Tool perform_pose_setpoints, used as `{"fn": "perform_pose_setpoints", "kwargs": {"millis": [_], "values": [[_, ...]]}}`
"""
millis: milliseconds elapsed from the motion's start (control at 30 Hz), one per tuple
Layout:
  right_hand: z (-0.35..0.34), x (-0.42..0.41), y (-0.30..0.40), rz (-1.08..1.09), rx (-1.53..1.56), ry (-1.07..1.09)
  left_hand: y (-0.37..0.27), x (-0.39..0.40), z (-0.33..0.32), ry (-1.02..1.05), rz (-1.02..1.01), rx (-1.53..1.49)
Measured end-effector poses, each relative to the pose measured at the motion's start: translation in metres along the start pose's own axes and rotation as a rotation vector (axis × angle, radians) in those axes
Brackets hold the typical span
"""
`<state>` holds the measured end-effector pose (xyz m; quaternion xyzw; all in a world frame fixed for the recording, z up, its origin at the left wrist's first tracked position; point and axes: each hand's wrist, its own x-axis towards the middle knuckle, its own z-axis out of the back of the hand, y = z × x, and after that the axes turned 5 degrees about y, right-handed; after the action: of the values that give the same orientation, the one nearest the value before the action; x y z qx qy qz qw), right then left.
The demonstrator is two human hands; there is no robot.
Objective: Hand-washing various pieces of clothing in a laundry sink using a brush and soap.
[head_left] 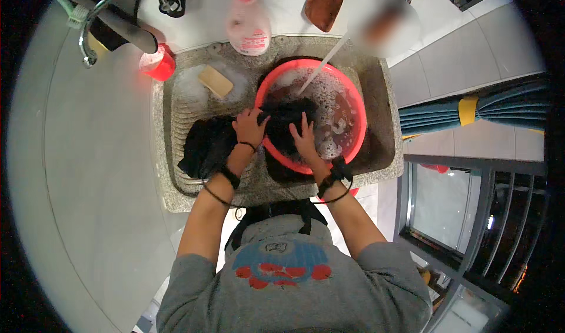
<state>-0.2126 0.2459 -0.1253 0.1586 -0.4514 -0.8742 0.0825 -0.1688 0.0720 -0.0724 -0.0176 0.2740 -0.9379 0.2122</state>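
A dark cloth garment (pixel 209 145) lies partly on the ribbed washboard of a stone sink (pixel 390 156) and partly in a red plastic basin (pixel 362 117) of soapy water. My left hand (pixel 250 128) rests on the cloth at the basin's left rim, fingers spread. Inside the basin, my right hand (pixel 304 136) lies on the dark cloth with its fingers apart. Neither hand plainly grips the cloth. A stream of water (pixel 324 64) runs into the basin. A yellowish bar of soap (pixel 215 81) sits among suds at the washboard's upper left.
Behind the sink stand a pink pump bottle (pixel 249 28) and a brown object (pixel 326 2). A red cup (pixel 159 64) with white contents is at the sink's upper left corner. A curved metal faucet (pixel 90 37) overhangs the left side; a tied curtain (pixel 507 110) hangs at right.
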Motion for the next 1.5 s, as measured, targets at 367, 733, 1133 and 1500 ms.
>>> {"fn": "perform_pose_setpoints", "kwargs": {"millis": [367,733,1133,1500], "values": [[-0.067,0.005,0.128,0.612,-0.165,0.436,0.115,-0.069,0.080,-0.360,0.044,-0.245],[-0.126,-0.011,0.117,0.531,-0.600,0.279,0.114,-0.053,0.024,-0.104,0.213,0.130],[-0.148,0.083,0.142,0.057,-0.620,0.367,0.134,0.063,0.019,-0.021,0.396,0.216],[-0.130,-0.016,0.111,0.393,-0.042,0.185,0.121,-0.048,0.040,-0.301,-0.056,-0.315]]}}
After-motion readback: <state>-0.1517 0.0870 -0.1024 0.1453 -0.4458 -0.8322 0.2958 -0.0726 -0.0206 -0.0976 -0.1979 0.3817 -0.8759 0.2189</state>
